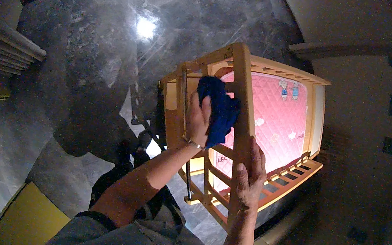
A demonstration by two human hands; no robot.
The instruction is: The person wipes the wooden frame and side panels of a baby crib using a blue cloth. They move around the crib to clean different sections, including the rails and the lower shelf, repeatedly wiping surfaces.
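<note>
A wooden crib (244,91) stands before me, with a pink quilted mattress pad (280,113) inside it that bears small cartoon figures. My left hand (198,119) holds a dark blue cloth (219,114) against the slatted near end, just left of the thick end rail (245,123). The cloth hides part of the slats and the pad behind them. Lower on that same rail rests my right hand (252,172), its thumb on the near side and its fingers over the far side. A thin metal rod (188,178) runs down beside the slats.
Grey marbled floor (98,26) spreads to the left and beyond the crib, with a bright light reflection. A pale wall (359,131) with dark square patches rises at the right. Ribbed pale trim (9,46) and a yellow panel (31,217) lie on the left.
</note>
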